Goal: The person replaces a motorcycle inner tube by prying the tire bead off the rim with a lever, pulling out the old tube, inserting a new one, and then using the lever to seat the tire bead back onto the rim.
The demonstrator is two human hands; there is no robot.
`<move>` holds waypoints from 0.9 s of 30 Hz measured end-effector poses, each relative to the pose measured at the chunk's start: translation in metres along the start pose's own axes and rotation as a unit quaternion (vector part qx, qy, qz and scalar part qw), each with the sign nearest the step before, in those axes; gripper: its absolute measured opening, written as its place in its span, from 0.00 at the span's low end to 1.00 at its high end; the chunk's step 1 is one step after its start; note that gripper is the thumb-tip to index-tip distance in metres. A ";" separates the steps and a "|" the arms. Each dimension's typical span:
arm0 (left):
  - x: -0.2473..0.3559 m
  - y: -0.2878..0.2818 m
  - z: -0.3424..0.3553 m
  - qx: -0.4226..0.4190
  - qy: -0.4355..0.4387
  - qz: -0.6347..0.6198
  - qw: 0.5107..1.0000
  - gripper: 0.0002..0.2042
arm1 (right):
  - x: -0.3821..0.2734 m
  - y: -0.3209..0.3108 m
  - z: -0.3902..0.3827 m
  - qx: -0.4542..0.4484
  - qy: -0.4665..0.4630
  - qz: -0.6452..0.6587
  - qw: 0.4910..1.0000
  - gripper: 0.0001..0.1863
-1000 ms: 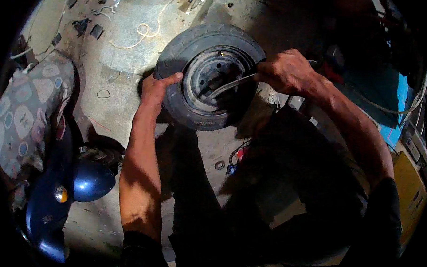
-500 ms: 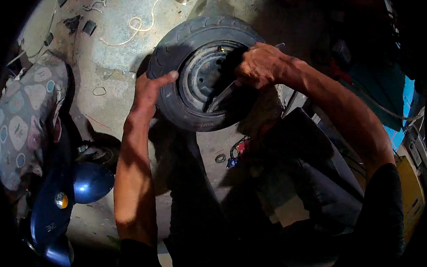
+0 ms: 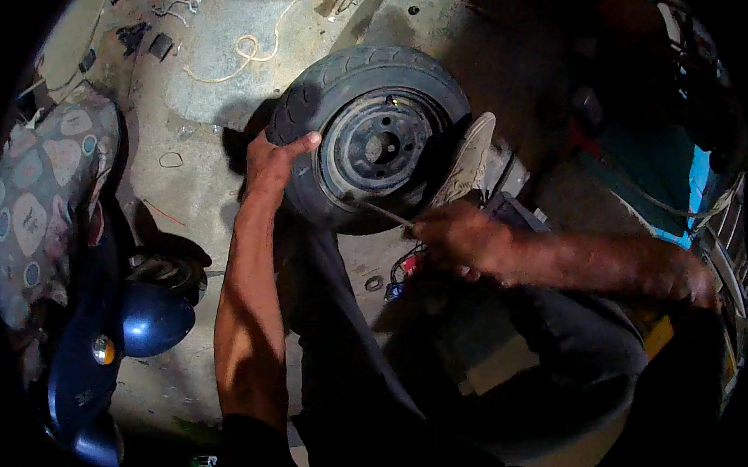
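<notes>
A black scooter tyre (image 3: 368, 62) on a grey metal rim (image 3: 356, 148) leans at the centre, its rim face turned up toward me. My left hand (image 3: 274, 163) is closed round the tyre's left side, with the thumb lying over the sidewall. In my right hand (image 3: 465, 237), slightly blurred, is a thin metal tyre lever (image 3: 386, 212). The lever's far tip sits at the lower edge of the rim, between rim and tyre bead as far as I can see. A valve stem (image 3: 392, 102) shows near the rim's top.
My shoe (image 3: 470, 160) stands against the tyre's right side. To the left are a patterned seat (image 3: 51, 179) and blue scooter bodywork (image 3: 150, 319). A cord (image 3: 257, 56) lies on the floor beyond. A small ring (image 3: 374, 283) and a red-and-blue item (image 3: 399, 288) lie below the tyre.
My right hand has swung down and toward me with the lever, from over the rim to below the tyre's lower right. The rim's centre now shows. My left hand keeps its hold.
</notes>
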State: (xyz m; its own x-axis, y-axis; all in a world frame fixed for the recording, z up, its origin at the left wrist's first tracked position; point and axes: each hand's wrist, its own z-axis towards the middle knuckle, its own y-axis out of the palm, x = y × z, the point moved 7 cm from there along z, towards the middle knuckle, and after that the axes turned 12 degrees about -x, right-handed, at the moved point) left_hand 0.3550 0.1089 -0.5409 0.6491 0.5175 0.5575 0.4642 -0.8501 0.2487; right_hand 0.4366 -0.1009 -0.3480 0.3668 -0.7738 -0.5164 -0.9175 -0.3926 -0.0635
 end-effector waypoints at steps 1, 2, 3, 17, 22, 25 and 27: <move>0.001 0.001 -0.003 0.000 -0.003 -0.003 1.000 0.32 | -0.007 0.011 -0.010 0.064 -0.002 0.039 0.997 0.14; 0.001 -0.010 -0.013 0.004 -0.008 0.002 1.000 0.33 | -0.018 0.027 -0.010 0.122 -0.022 0.088 0.988 0.15; -0.002 -0.021 -0.022 0.009 -0.014 0.008 1.000 0.33 | -0.020 0.059 0.001 0.087 0.046 0.259 0.961 0.16; -0.003 -0.009 -0.015 0.053 -0.020 0.059 0.997 0.30 | -0.040 0.242 0.043 0.145 0.270 0.442 0.843 0.16; -0.002 0.000 -0.017 0.059 0.069 0.053 0.994 0.30 | -0.017 0.284 0.080 0.246 0.256 0.403 0.844 0.16; -0.007 0.003 -0.005 0.093 0.081 0.126 0.984 0.33 | 0.031 0.287 0.092 0.224 0.212 0.438 0.844 0.18; -0.014 0.004 -0.010 0.115 0.091 0.122 0.982 0.35 | 0.037 0.309 0.098 0.238 0.137 0.481 0.833 0.20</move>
State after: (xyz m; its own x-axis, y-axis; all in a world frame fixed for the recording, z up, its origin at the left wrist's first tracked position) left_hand 0.3418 0.0977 -0.5402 0.6490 0.2577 0.7158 0.4457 -0.8913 -0.0831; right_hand 0.1513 -0.2018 -0.4704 -0.6111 -0.7265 -0.3143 -0.7403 0.6651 -0.0980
